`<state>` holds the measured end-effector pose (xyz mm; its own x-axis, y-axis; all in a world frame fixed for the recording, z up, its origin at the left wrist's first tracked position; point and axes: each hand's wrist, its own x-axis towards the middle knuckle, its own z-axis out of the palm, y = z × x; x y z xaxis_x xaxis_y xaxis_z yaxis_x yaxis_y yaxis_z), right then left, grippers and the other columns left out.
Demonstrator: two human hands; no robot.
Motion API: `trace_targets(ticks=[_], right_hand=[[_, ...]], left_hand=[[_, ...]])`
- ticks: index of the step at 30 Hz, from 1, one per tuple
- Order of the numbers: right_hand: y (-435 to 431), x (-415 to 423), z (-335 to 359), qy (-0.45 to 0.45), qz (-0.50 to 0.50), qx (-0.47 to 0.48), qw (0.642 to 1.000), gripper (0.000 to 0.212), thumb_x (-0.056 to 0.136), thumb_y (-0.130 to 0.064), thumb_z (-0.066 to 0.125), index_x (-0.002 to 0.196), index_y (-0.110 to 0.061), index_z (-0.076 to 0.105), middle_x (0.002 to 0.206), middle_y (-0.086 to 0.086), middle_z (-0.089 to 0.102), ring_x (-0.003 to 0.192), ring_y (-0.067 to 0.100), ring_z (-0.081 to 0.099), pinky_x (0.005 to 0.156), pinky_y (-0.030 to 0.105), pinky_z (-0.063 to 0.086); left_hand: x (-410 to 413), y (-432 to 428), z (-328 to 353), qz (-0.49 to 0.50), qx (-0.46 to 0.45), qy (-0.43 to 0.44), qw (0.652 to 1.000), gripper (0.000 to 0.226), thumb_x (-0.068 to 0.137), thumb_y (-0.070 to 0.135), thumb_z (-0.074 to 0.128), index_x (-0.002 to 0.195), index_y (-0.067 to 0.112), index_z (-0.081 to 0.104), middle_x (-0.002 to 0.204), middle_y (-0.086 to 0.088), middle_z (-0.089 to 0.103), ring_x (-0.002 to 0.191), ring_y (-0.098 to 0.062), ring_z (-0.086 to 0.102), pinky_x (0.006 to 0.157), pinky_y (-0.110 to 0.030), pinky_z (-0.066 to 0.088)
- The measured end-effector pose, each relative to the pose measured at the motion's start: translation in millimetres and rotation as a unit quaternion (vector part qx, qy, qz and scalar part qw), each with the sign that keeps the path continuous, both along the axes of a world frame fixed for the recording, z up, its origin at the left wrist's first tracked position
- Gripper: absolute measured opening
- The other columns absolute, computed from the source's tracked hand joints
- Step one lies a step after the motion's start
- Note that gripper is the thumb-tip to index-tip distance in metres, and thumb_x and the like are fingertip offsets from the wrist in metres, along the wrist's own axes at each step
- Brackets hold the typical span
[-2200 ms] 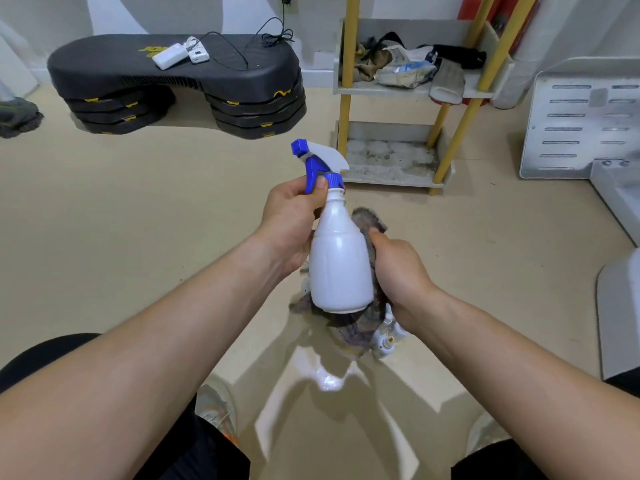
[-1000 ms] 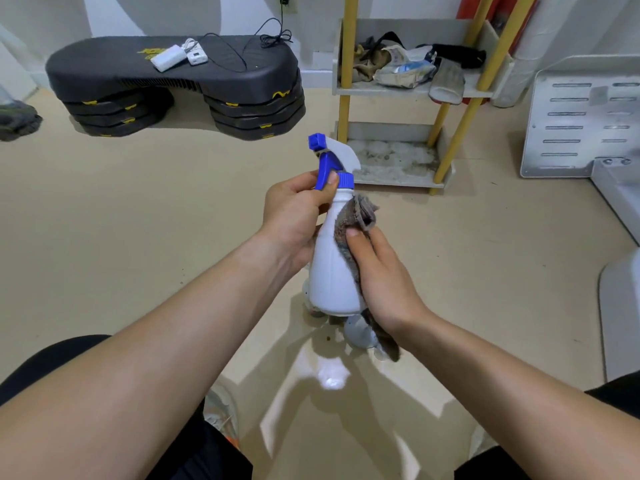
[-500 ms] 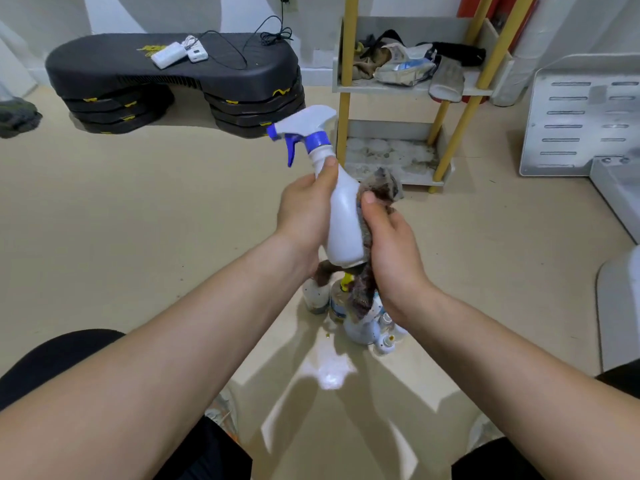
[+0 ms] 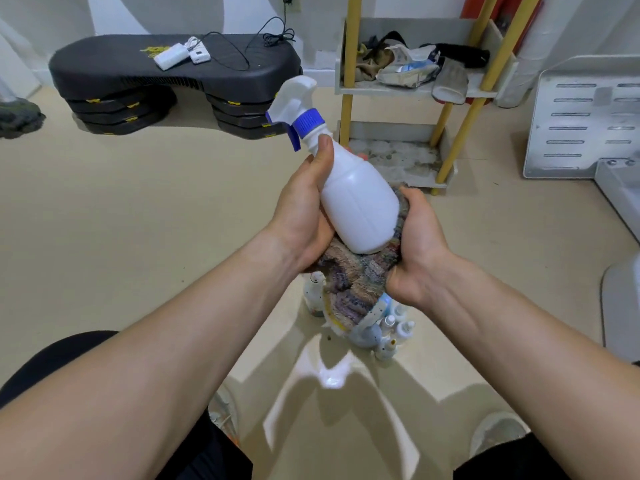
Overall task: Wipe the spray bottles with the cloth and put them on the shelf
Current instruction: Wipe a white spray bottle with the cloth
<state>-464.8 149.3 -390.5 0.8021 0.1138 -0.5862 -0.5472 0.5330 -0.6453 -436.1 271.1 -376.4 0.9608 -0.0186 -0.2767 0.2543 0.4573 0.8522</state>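
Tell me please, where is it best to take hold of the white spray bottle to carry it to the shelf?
Probably at the narrow neck just under the blue collar, coming from the left, where the left hand already has its thumb. The white spray bottle is tilted with its base in the cloth, and its body is wide and smooth, so the neck seems surer.

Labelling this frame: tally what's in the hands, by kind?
White plastic spray bottle with blue collar and trigger, tilted, in the left hand: 1
Striped, multicoloured terry cloth, bunched under the bottle's base in the right hand: 1
Total: 2
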Motion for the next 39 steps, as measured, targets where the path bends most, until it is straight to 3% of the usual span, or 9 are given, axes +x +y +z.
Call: trace_targets(ticks=[3,7,15,20,24,27,32,36,39], right_hand=[[0.4,2.5,0.3,-0.068,-0.054,-0.098,0.991,0.041,0.093,-0.053,0.051,0.109,-0.018,0.066,0.097,0.010,0.072,0.088,0.032,0.069,0.083,0.043,0.053],[14.8,-9.7,-13.2,-0.293,-0.106,-0.415,0.855,0.022,0.100,-0.044,0.048,0.111,-0.026,0.054,0.108,-0.006,0.065,0.107,0.016,0.060,0.086,0.031,0.043],[-1.5,7.9,13.1,-0.038,0.033,-0.127,0.991,0.031,0.094,-0.042,0.048,0.087,-0.018,0.067,0.076,0.010,0.068,0.067,0.030,0.066,0.068,0.039,0.054],[-6.6,4.6,13.9,-0.012,0.073,-0.050,0.996,0.034,0.096,-0.041,0.048,0.090,-0.015,0.069,0.079,0.015,0.067,0.070,0.032,0.065,0.074,0.045,0.057],[10.9,-6.0,-5.6,-0.126,-0.056,-0.315,0.939,0.043,0.097,-0.052,0.041,0.096,-0.018,0.066,0.102,0.004,0.072,0.098,0.027,0.066,0.099,0.046,0.051],[21.6,-18.3,-16.8,-0.216,-0.072,-0.421,0.878,0.032,0.107,-0.043,0.035,0.097,-0.023,0.057,0.110,0.005,0.066,0.108,0.023,0.060,0.094,0.035,0.045],[15.7,-2.8,-11.0,-0.154,-0.070,-0.282,0.944,0.040,0.106,-0.049,0.036,0.096,-0.024,0.065,0.100,-0.003,0.072,0.100,0.016,0.068,0.093,0.036,0.052],[1.3,4.1,-3.6,-0.093,-0.102,-0.178,0.974,0.037,0.105,-0.042,0.046,0.090,-0.018,0.070,0.089,0.003,0.075,0.084,0.022,0.070,0.082,0.037,0.055],[-2.9,6.1,0.9,-0.078,-0.070,-0.121,0.987,0.041,0.102,-0.046,0.048,0.097,-0.014,0.073,0.093,0.012,0.075,0.085,0.031,0.072,0.085,0.046,0.057]], left_hand=[[2.1,-2.2,-0.4,0.017,0.072,0.034,0.997,0.037,0.099,0.053,0.051,0.108,0.020,0.066,0.110,0.000,0.074,0.103,-0.019,0.069,0.095,-0.043,0.054],[0.9,-9.8,-4.7,0.030,0.013,0.097,0.995,0.057,0.084,0.063,0.067,0.118,0.019,0.063,0.111,-0.007,0.076,0.103,-0.028,0.073,0.097,-0.053,0.054],[1.0,-9.7,-10.3,0.028,0.017,0.056,0.998,0.032,0.095,0.040,0.060,0.100,0.010,0.069,0.102,-0.018,0.072,0.093,-0.034,0.071,0.094,-0.047,0.054],[1.9,-5.3,-3.5,-0.033,0.063,-0.015,0.997,0.028,0.083,0.045,0.067,0.087,0.018,0.068,0.103,-0.011,0.075,0.083,-0.024,0.068,0.083,-0.040,0.053],[-4.5,-19.2,-14.4,0.081,0.181,0.005,0.980,0.043,0.095,0.053,0.059,0.095,0.012,0.072,0.102,-0.009,0.077,0.092,-0.023,0.073,0.089,-0.041,0.057],[-8.6,-26.5,-17.9,0.082,0.149,0.022,0.985,0.046,0.103,0.050,0.042,0.106,0.014,0.070,0.101,-0.004,0.076,0.088,-0.015,0.072,0.079,-0.029,0.055],[-13.2,-27.1,-14.7,0.042,0.131,0.018,0.990,0.042,0.105,0.043,0.040,0.090,0.022,0.073,0.094,-0.006,0.076,0.085,-0.021,0.070,0.081,-0.035,0.051],[-17.9,-15.1,-14.0,-0.025,0.197,-0.056,0.978,0.030,0.102,0.021,0.049,0.125,0.019,0.069,0.118,0.003,0.073,0.094,-0.003,0.068,0.071,-0.015,0.050],[-20.5,-10.3,-17.5,-0.007,0.204,-0.105,0.973,0.040,0.090,0.042,0.065,0.121,0.018,0.065,0.110,0.004,0.072,0.090,-0.003,0.068,0.070,-0.017,0.052]])
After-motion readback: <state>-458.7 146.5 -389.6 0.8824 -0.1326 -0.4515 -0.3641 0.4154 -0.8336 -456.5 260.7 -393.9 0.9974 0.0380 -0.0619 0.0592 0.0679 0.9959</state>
